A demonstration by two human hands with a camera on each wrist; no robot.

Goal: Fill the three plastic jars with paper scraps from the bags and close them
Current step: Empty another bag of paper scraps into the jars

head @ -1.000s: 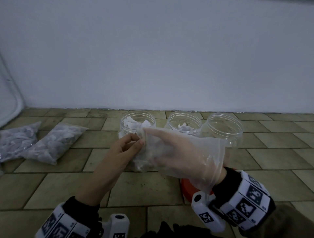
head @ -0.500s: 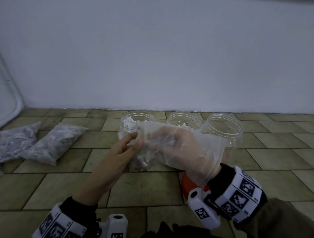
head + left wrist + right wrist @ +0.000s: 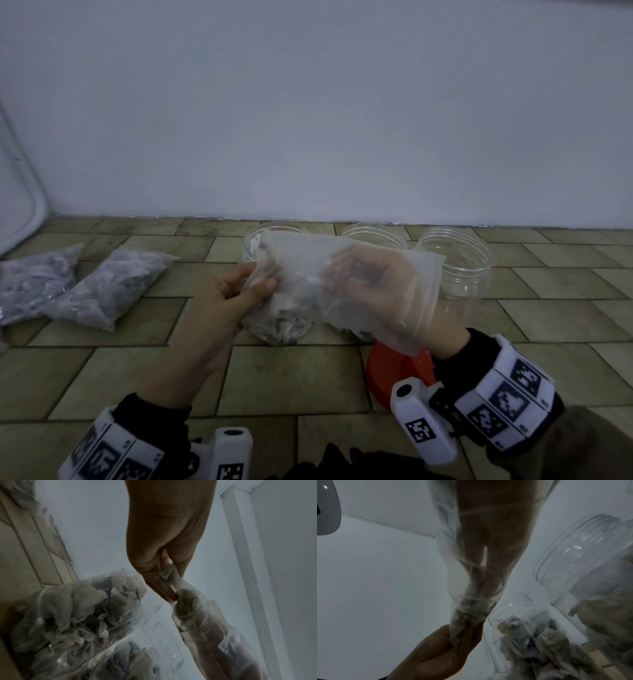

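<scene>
Three clear plastic jars stand open by the wall. The left jar [image 3: 281,329] holds paper scraps and is mostly hidden behind a clear bag [image 3: 301,260]. The middle jar [image 3: 373,234] shows only its rim. The right jar [image 3: 455,263] looks empty. My left hand [image 3: 263,281] pinches the bag's closed end. My right hand [image 3: 356,274] is inside the bag with its fingers curled round a clump of paper scraps [image 3: 185,601]. In the right wrist view the bag [image 3: 479,561] narrows down to my left hand [image 3: 464,628].
An orange lid [image 3: 397,370] lies on the tiled floor under my right wrist. Two full bags of scraps [image 3: 109,284] [image 3: 34,281] lie at the left. The white wall [image 3: 308,120] rises right behind the jars.
My right hand's fingers have curled shut inside the bag. The bag has risen in front of the left jar. My left hand has kept its pinch.
</scene>
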